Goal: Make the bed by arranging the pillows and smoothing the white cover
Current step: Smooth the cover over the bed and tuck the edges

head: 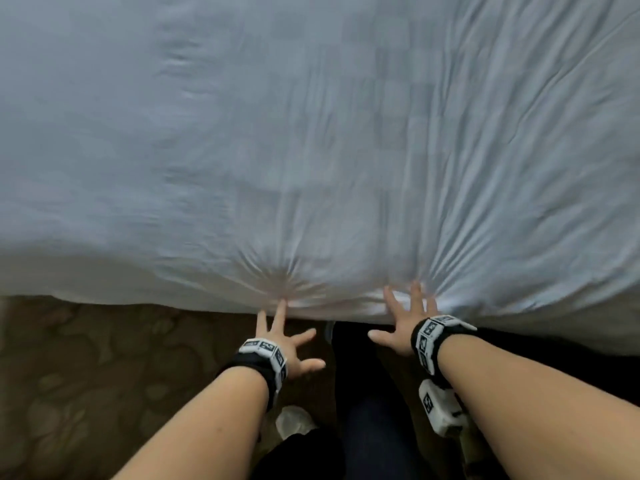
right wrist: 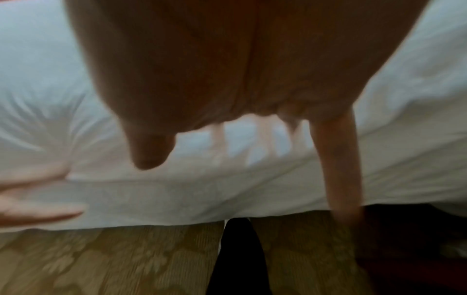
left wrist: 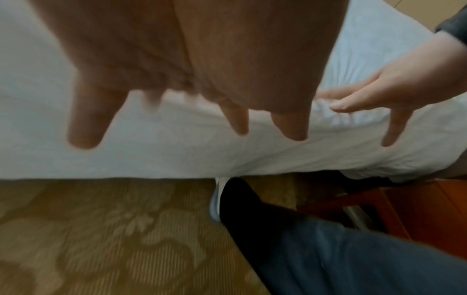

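The white cover (head: 311,133) spreads over the whole bed and hangs over its near edge, with wrinkles fanning out from two points at that edge. My left hand (head: 284,337) has its fingers spread straight, fingertips touching the cover's near edge. My right hand (head: 405,317) lies flat with straight fingers on the cover a little to the right. In the left wrist view the left hand (left wrist: 177,89) hangs over the cover (left wrist: 151,155), with the right hand (left wrist: 379,93) beside it. The right wrist view shows the right hand (right wrist: 252,129) over the cover (right wrist: 177,189). No pillow is in view.
A brown patterned carpet (head: 86,375) lies below the bed's near edge. My dark trouser legs (head: 374,410) stand against the bed between the hands. A reddish wooden piece of furniture (left wrist: 417,209) sits low at the right, close to the bed.
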Demonstrator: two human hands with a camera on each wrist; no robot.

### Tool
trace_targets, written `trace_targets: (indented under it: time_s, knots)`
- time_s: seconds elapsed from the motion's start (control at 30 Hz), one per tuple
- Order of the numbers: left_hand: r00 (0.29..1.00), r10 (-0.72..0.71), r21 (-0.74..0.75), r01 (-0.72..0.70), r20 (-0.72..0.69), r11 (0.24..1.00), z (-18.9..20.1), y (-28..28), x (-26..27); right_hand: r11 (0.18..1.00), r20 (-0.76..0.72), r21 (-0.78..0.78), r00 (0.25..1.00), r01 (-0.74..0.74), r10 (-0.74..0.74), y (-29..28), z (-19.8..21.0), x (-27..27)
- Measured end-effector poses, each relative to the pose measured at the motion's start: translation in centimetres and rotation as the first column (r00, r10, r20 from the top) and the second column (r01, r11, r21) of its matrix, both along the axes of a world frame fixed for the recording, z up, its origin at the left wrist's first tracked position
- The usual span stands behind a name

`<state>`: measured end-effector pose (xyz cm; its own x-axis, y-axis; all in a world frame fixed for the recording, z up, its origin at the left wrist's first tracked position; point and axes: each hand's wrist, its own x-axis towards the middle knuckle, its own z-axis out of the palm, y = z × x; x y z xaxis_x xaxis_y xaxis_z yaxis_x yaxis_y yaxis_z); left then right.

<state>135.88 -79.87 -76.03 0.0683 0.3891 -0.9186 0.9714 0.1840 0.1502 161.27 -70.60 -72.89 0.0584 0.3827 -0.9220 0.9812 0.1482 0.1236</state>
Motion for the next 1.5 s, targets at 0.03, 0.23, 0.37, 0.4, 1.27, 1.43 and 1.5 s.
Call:
trace_targets:
  time_s: [0.03, 0.23, 0.37, 0.4, 1.27, 1.43, 1.5]
  knots:
    - [1.0, 0.008, -0.098, -0.008, 0.001, 0.995, 1.0, -0.9, -0.5, 0.989, -0.014, -0.15, 1.0, -0.006, 0.004, -0.5, 1.0, -0.4]
    - [0.981, 0.19, 0.12, -0.193, 0.034, 0.974, 11.0, 5.4, -7.4, 0.992, -0.111, -0.059, 0.988, -0.111, 0.103, 5.3, 8.8, -6.1]
    - [0.953, 0.294, 0.392, -0.298, 0.071, 0.87, 17.6, 12.5, -12.3, 0.987, -0.245, 0.093, 0.958, -0.132, 0.151, 12.5, 16.4, -12.2]
    - [0.946, 0.317, 0.455, -0.31, 0.064, 0.835, 18.7, 14.3, -13.4, 0.982, -0.281, 0.142, 0.946, -0.125, 0.161, 14.4, 17.4, -13.6]
    - [0.887, 0.445, 0.723, -0.23, -0.12, 0.652, 7.3, 52.8, -24.0, 0.801, -0.486, 0.599, 0.805, 0.023, 0.34, 55.6, 3.3, -28.6]
    - [0.875, 0.46, 0.638, -0.267, -0.154, 0.722, 2.6, 52.5, -23.8, 0.833, -0.436, 0.551, 0.835, -0.049, 0.337, 57.1, 1.1, -31.5]
    - [0.89, 0.417, 0.587, -0.24, -0.185, 0.773, 0.6, 49.3, -23.8, 0.871, -0.409, 0.465, 0.834, -0.157, 0.369, 54.8, -0.6, -32.8]
